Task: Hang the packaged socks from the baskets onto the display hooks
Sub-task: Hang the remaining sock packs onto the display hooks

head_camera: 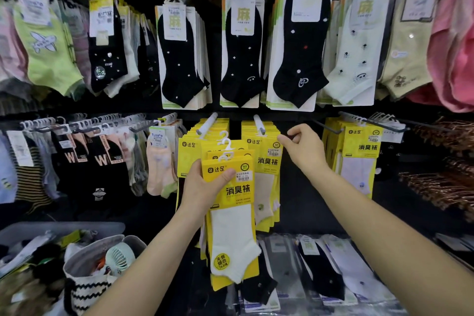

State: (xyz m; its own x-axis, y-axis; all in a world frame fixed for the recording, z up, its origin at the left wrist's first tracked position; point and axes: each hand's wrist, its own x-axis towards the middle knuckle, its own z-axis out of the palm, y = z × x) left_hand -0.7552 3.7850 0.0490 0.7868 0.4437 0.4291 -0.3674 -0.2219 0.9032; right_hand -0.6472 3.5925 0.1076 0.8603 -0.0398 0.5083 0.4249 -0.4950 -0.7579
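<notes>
Down at the lower left stands a striped basket (87, 290) with loose stock and a small fan in it, and a grey bin (30, 229) sits just behind. Toward the middle, the left hand (202, 187) grips a stack of yellow sock packs (232, 215) by its upper left side, thumb pressed across the front card and the other fingers curled out of sight behind. The stack is upright, long axis vertical, with its white hanger loops (225, 145) at the top and the white sock's toe pointing down. Those loops lie just below and slightly right of the tip of the left display hook (208, 123), which juts forward over a row of like packs. The right display hook (259, 124) is up and to the right of them and carries hung yellow packs (265, 161). Further right, the right hand (305, 149) is beside that loaded row, fingers curled, thumb tip at the front card's top right corner; whether it pinches the card or only touches it I cannot tell. So the stack lies down and to the left of the right fingers, near but apart, loops facing up toward both hooks. In my judgement the right hand, the nearer free one, would take the top pack by its loop, carry it up over a hook tip and slide it back. At the far right hangs another yellow row (361, 151).
</notes>
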